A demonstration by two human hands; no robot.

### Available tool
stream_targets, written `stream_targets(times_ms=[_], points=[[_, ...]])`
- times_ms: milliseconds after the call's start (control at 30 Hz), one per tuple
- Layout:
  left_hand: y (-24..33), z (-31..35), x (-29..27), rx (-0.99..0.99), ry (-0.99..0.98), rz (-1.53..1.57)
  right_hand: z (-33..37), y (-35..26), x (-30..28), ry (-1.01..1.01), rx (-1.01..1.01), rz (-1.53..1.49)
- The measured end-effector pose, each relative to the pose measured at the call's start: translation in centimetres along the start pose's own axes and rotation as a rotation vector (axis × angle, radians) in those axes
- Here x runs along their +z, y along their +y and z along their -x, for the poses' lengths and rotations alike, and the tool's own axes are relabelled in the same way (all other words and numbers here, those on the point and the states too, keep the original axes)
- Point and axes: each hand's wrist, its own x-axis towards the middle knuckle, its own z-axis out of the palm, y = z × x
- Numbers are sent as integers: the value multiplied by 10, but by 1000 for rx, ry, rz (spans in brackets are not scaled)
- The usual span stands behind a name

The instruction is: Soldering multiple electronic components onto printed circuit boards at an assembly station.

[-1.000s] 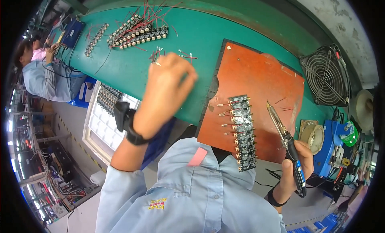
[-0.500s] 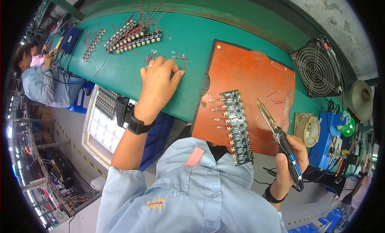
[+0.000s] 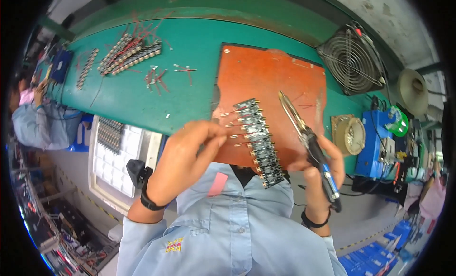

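Left hand (image 3: 183,152) near the board strip (image 3: 259,145), thumb and fingertips drawn together; whether a lead sits between them, I cannot tell. Right hand (image 3: 313,185) wrapped round the soldering iron (image 3: 311,143), its tip pointing up and away, apart from the strip.

Strip lies on the orange mat (image 3: 266,69), near end jutting past the edge; red leads (image 3: 243,143) poke out along its left side. My judgement: brace that overhang, since pressing there could rock it; keep a steady pinch, fingertips off the metal tip, and line up lead and pad before heat.

Farther out: loose red leads (image 3: 156,79) on the green bench (image 3: 190,102), fan (image 3: 351,60) beyond the mat.
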Motion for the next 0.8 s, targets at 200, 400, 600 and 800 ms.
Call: stream_targets(times_ms=[200,400,600,800], points=[[9,2,9,276,-227,46,-16,-8,32,-169,-32,100],[5,3,18,359,-214,109,-6,-13,46,-139,-69,277],[2,7,37,325,-142,169,7,0,44,-72,-95,274],[3,8,44,366,-63,128,2,4,35,-131,-141,239]])
